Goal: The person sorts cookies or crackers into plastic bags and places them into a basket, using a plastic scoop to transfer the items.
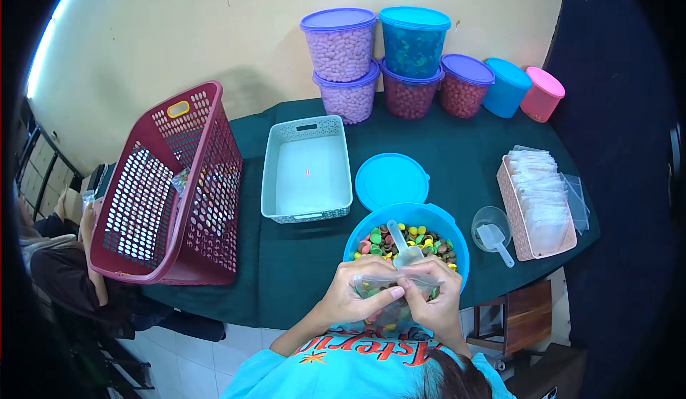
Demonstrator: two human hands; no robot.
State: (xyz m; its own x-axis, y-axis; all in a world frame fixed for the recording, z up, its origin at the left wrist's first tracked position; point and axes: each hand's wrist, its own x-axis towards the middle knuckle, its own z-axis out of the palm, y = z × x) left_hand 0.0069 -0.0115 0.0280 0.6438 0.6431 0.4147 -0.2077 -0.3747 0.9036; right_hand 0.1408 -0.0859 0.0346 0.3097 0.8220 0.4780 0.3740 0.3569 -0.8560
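Observation:
A clear plastic bag (389,316) with colourful candies inside hangs between my two hands, close to my shirt. My left hand (359,293) grips one side of its top edge. On the other side, my right hand (434,297) pinches the same edge, thumb pressed against it. Just beyond my fingers stands a blue tub (461,245) of green, yellow, red and brown candies (429,243). A clear scoop (397,236) rests in those candies, its handle pointing up and away. The round blue lid (391,181) lies flat behind the tub.
To the left are a pale green basket (307,170) and a tall maroon basket (204,206). A pink basket (511,199) of clear bags stands right, beside a bowl (480,220) with a small scoop (493,238). Lidded tubs (414,42) line the wall. A person (68,270) sits left.

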